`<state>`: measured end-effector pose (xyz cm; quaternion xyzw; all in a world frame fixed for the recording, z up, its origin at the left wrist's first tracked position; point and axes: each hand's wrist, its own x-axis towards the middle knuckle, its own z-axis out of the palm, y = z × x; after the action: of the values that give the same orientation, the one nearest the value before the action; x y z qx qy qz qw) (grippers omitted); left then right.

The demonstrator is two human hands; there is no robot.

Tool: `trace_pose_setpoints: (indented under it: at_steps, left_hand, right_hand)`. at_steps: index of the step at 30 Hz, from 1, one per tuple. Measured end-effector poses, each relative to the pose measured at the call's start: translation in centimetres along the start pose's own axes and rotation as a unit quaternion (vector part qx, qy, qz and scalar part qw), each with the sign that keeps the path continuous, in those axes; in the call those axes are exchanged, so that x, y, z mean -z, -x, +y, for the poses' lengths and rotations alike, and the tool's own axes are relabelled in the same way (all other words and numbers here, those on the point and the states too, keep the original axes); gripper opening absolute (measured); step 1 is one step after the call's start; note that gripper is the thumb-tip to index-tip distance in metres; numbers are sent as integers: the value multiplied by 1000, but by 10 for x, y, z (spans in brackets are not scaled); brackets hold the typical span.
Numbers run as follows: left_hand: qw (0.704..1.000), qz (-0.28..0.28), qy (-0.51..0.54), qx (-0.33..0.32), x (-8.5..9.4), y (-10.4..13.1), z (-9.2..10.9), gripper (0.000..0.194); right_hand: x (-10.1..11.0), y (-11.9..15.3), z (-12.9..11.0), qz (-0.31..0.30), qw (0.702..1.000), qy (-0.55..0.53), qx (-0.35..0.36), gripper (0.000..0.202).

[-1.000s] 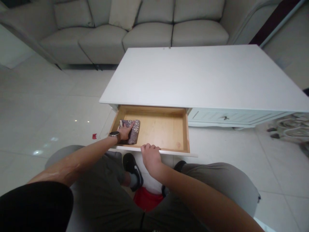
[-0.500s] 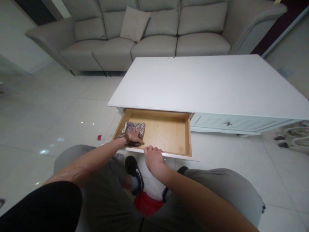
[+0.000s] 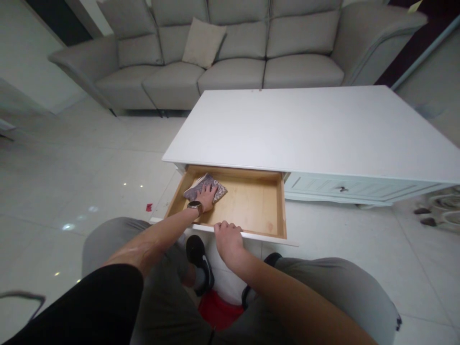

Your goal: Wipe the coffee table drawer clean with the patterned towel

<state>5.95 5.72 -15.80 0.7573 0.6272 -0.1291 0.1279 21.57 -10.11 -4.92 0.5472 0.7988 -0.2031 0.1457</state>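
My left hand [image 3: 206, 196], with a watch [image 3: 195, 206] on its wrist, lies with fingers spread on a patterned cloth [image 3: 220, 191]. It presses the cloth against the left part of the wooden drawer [image 3: 251, 203]; part of the cloth is hidden under the palm. My right hand [image 3: 228, 238] is closed over the top edge of the white drawer front [image 3: 268, 236], fingers hooked inward. The drawer stands pulled out from the white coffee table [image 3: 298, 129], towards my knees.
Behind the table is a grey sofa [image 3: 233, 74] with a beige cushion [image 3: 204, 43]. A second drawer [image 3: 334, 184] is closed on the right. Under me sits something red [image 3: 220, 309]. A small red scrap [image 3: 149, 207] lies on the tiled floor [image 3: 118, 163].
My left hand has slid the cloth away from the drawer's front and slightly right, turning it. My right hand stays on the drawer front. The view has tilted slightly.
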Motion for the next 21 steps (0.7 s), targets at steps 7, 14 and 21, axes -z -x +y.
trace_pose_setpoints:
  at_steps: [7,14,21]
  left_hand:
    - [976,23,212,47,58,-8,-31,37]
    - [862,-32,447,237,158,40,-149,27]
    - [967,90,199,132,132,56,-158,50]
  right_hand:
    - [-4,-5,-2,0,1000,-8,-3,42]
    - [-8,-9,-4,-10,1000,-4,-13,44]
    - [-5,-8,-3,-20,1000,3,-15,46]
